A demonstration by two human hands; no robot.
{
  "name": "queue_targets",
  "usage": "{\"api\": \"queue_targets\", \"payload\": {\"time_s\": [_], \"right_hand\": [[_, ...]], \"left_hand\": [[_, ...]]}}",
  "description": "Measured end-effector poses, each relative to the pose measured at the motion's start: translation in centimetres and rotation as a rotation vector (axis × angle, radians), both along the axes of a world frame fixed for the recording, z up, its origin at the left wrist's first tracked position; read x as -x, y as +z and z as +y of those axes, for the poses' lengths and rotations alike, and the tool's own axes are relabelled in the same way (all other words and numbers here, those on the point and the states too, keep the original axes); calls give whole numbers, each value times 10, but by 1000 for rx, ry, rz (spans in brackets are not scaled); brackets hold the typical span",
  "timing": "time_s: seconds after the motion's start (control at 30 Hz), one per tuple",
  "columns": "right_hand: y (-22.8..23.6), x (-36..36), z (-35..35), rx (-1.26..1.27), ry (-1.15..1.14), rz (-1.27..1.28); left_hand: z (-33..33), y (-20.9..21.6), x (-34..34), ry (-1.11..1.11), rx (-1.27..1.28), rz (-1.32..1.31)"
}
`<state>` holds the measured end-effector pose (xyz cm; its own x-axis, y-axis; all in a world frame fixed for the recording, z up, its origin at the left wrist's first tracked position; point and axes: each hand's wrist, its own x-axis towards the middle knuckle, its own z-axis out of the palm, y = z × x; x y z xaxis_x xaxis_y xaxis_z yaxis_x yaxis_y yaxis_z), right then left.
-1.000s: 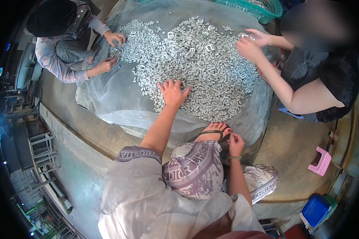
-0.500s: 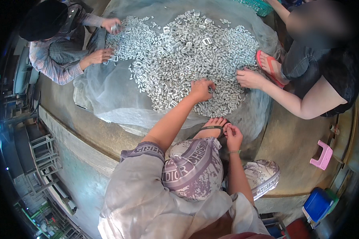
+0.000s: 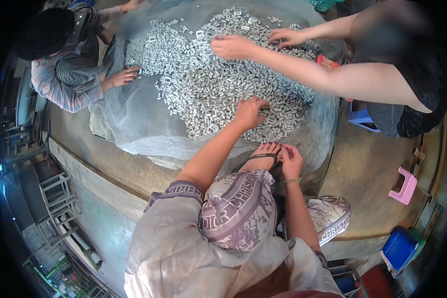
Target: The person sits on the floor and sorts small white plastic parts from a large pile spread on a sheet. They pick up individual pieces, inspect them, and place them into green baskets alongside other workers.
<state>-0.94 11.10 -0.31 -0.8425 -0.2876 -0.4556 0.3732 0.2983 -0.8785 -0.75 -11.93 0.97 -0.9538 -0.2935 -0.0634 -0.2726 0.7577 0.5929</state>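
Note:
My left hand [image 3: 250,114] rests on the near part of a wide pile of small silver-grey metal pieces [image 3: 213,92]. Its fingers are apart and bent down onto the pieces, and I make out nothing held in them. Beside my sandalled foot [image 3: 264,156], my right hand [image 3: 290,160] is closed with thumb and fingertips pinched together; whatever may be between them is too small to name. A few flat metal buckles [image 3: 212,128] lie among the pieces, one of them at the pile's near edge. The pile sits on a pale translucent sheet [image 3: 129,121].
A co-worker's hand [image 3: 233,47] reaches over the pile from the right, with the other hand [image 3: 287,37] behind it. At left, another person's hand [image 3: 120,78] is by the pile's edge. A pink stool [image 3: 404,186] and a blue bin [image 3: 399,251] stand at right.
The right co-worker has stretched an arm leftward across the pile. One hand of the left co-worker has moved away to the far edge. My hands have stayed nearly in place; a metal piece no longer shows at my left fingers.

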Motion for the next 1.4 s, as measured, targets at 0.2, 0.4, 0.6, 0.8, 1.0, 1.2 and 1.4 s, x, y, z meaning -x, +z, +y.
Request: {"api": "queue_targets", "payload": {"time_s": [0.2, 0.4, 0.6, 0.8, 1.0, 1.2, 1.4], "right_hand": [[-1, 24, -13, -82, 90, 185], [-10, 29, -21, -106, 93, 109], [-8, 26, -16, 80, -8, -168], [24, 29, -20, 718, -355, -814], [6, 23, -12, 876, -199, -922], [-6, 17, -2, 643, -208, -815], [-3, 19, 0, 678, -302, -864]], "left_hand": [[13, 1, -3, 80, -50, 37], [41, 12, 8, -85, 199, -43], [42, 8, 7, -31, 52, 19], [57, 44, -11, -211, -555, -56], [60, 40, -24, -424, -460, 187], [9, 37, -58, 311, 48, -65], [-33, 10, -118, 529, 339, -507]]}}
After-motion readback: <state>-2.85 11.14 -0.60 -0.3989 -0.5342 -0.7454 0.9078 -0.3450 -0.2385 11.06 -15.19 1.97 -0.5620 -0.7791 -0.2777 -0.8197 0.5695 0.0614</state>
